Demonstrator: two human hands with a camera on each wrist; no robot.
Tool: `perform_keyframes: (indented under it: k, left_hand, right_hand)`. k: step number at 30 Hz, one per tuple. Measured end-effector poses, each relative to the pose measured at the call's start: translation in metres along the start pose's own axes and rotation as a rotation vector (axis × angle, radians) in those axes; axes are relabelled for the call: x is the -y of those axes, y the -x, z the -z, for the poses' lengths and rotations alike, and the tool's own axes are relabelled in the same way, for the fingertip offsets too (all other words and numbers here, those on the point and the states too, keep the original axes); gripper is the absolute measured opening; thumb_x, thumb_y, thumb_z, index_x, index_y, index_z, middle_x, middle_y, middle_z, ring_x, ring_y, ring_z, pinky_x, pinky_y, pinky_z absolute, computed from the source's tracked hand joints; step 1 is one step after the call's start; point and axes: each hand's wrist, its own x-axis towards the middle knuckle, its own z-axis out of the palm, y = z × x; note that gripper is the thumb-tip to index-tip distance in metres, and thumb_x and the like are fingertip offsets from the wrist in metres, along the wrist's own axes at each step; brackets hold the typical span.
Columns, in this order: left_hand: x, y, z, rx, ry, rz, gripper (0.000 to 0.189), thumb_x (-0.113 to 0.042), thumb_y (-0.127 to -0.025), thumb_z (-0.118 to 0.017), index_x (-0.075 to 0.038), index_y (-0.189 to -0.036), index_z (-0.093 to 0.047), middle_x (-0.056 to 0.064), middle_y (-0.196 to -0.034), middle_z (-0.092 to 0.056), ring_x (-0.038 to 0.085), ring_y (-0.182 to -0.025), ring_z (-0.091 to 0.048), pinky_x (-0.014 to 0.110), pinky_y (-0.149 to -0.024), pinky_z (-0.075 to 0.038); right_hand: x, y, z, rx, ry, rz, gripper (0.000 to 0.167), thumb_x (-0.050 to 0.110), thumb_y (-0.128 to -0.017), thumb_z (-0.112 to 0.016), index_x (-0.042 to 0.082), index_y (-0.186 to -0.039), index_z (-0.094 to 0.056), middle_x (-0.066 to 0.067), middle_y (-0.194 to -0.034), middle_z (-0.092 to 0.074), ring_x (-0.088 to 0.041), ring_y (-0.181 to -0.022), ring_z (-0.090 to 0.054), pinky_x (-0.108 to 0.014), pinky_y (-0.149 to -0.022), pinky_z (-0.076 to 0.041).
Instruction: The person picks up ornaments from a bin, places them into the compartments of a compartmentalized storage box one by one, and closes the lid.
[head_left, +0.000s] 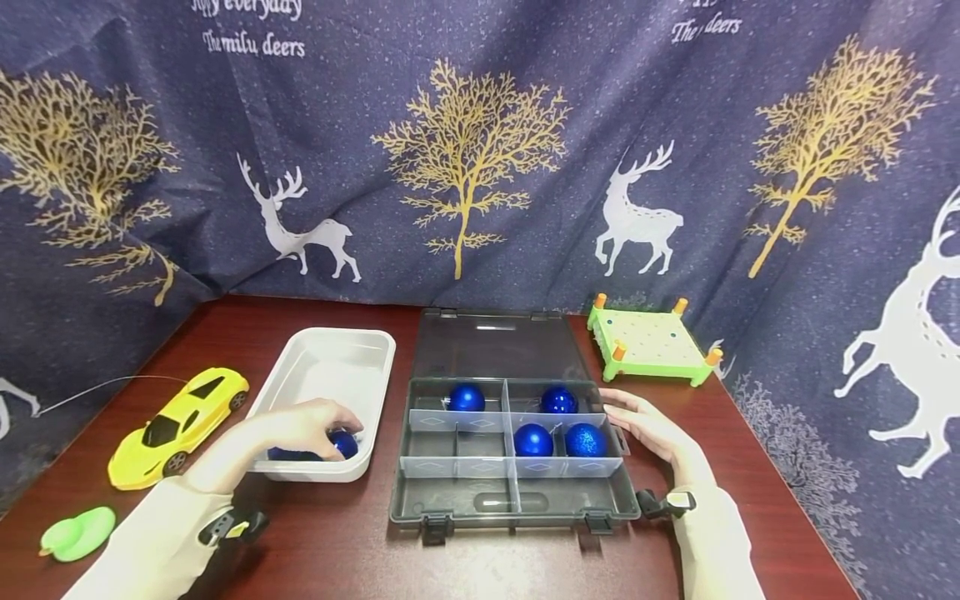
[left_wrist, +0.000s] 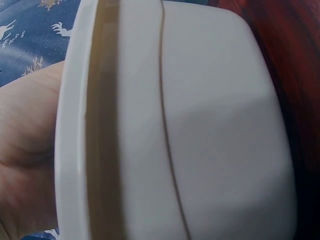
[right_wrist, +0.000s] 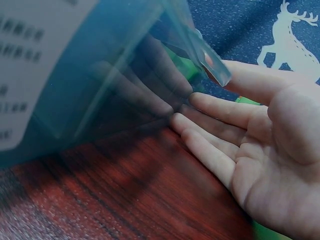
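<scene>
My left hand [head_left: 309, 427] reaches into the white plastic tub [head_left: 385, 375], its thumb and fingers curled round a shiny blue bauble [head_left: 346, 444]. More blue [head_left: 288, 455] shows beneath that hand, partly hidden. In the left wrist view the tub's outer wall [left_wrist: 215, 110] covers most of the hand's work. A grey see-through compartment case [head_left: 457, 479] lies with its lid [head_left: 495, 346] folded back. Several blue baubles sit in it: one back left [head_left: 467, 397], one back right [head_left: 559, 401], two in adjoining middle-right cells [head_left: 533, 440]. My right hand [head_left: 651, 427] rests against the case's right side, fingers extended.
Left of the tub stand a yellow toy car [head_left: 178, 429] and a green toy duck [head_left: 78, 533]. A green and white pegged toy stand [head_left: 651, 342] with orange knobs is at the back right. Behind the red-brown table [head_left: 330, 542] hangs a dark blue patterned cloth [head_left: 525, 208].
</scene>
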Motion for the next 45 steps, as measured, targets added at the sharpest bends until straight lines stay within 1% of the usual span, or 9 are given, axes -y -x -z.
perform_keyframes:
  k: [6,10,13,16,23,27,34,39,45]
  left_hand:
    - [0.001,0.000,-0.001,-0.005,-0.022,-0.022,0.035,-0.014,-0.075,-0.080,0.004,-0.103,-0.071,0.010,-0.098,-0.074,0.020,-0.090,-0.066,0.034,-0.083,-0.054]
    - [0.003,-0.003,-0.002,-0.005,-0.033,-0.023,0.033,-0.015,-0.075,-0.079,0.003,-0.102,-0.072,0.009,-0.096,-0.074,0.019,-0.088,-0.066,0.034,-0.082,-0.054]
    - [0.003,-0.003,-0.002,0.002,-0.024,-0.003,0.033,-0.015,-0.075,-0.079,0.003,-0.102,-0.072,0.010,-0.097,-0.074,0.020,-0.089,-0.066,0.035,-0.083,-0.054]
    - [0.001,-0.003,-0.001,0.005,-0.029,-0.008,0.032,-0.015,-0.076,-0.079,0.002,-0.102,-0.073,0.009,-0.097,-0.074,0.020,-0.089,-0.066,0.035,-0.083,-0.055]
    - [0.001,-0.003,0.000,-0.005,-0.043,-0.029,0.032,-0.016,-0.075,-0.079,0.001,-0.101,-0.073,0.009,-0.096,-0.074,0.021,-0.090,-0.066,0.035,-0.082,-0.055]
    - [0.003,-0.004,-0.001,-0.014,-0.044,-0.029,0.033,-0.016,-0.074,-0.081,0.001,-0.101,-0.073,0.009,-0.096,-0.074,0.021,-0.089,-0.066,0.035,-0.082,-0.055]
    - [0.001,-0.003,0.000,-0.056,-0.011,0.013,0.040,-0.021,-0.072,-0.083,0.002,-0.102,-0.073,0.010,-0.098,-0.075,0.021,-0.092,-0.067,0.036,-0.084,-0.055]
    - [0.000,-0.002,0.003,-0.095,0.017,0.053,0.045,-0.023,-0.071,-0.085,0.003,-0.105,-0.072,0.013,-0.100,-0.074,0.026,-0.095,-0.069,0.043,-0.088,-0.055]
    - [-0.002,0.001,0.013,-0.154,0.092,0.079,0.048,-0.020,-0.072,-0.085,0.007,-0.108,-0.069,0.018,-0.103,-0.073,0.031,-0.097,-0.068,0.050,-0.090,-0.053]
  right_hand:
    - [0.001,0.001,0.001,0.004,-0.003,0.012,0.058,0.009,-0.101,-0.050,-0.020,-0.143,-0.024,0.014,-0.123,-0.055,0.005,-0.106,-0.059,-0.013,-0.091,-0.048]
    - [0.001,0.002,0.001,0.007,-0.001,0.018,0.057,0.008,-0.101,-0.049,-0.020,-0.143,-0.024,0.006,-0.128,-0.054,0.005,-0.107,-0.059,-0.013,-0.092,-0.048]
    - [0.002,0.002,0.001,0.002,0.012,0.012,0.057,0.009,-0.101,-0.050,-0.019,-0.143,-0.024,-0.001,-0.133,-0.052,0.006,-0.108,-0.058,-0.013,-0.092,-0.048]
    - [0.001,0.002,0.001,-0.005,0.023,0.004,0.057,0.011,-0.101,-0.051,-0.018,-0.144,-0.025,-0.004,-0.135,-0.051,0.006,-0.108,-0.058,-0.013,-0.092,-0.048]
    - [0.001,0.000,0.001,-0.012,0.018,-0.009,0.058,0.012,-0.101,-0.052,-0.018,-0.144,-0.026,0.008,-0.128,-0.052,0.006,-0.108,-0.059,-0.013,-0.092,-0.048]
    - [0.001,0.000,0.001,-0.011,0.006,-0.011,0.058,0.012,-0.101,-0.052,-0.018,-0.144,-0.026,0.011,-0.126,-0.053,0.006,-0.107,-0.059,-0.013,-0.092,-0.048]
    - [0.000,-0.001,0.002,-0.003,-0.007,-0.005,0.057,0.010,-0.101,-0.051,-0.018,-0.144,-0.026,0.015,-0.122,-0.055,0.005,-0.106,-0.060,-0.013,-0.092,-0.049]
    - [-0.001,-0.001,0.003,0.009,-0.018,0.003,0.058,0.010,-0.101,-0.051,-0.019,-0.144,-0.025,0.017,-0.120,-0.057,0.004,-0.106,-0.061,-0.014,-0.092,-0.049]
    - [-0.002,-0.001,0.003,0.003,-0.009,0.003,0.057,0.010,-0.101,-0.051,-0.019,-0.143,-0.025,0.019,-0.120,-0.057,0.005,-0.106,-0.060,-0.013,-0.092,-0.049]
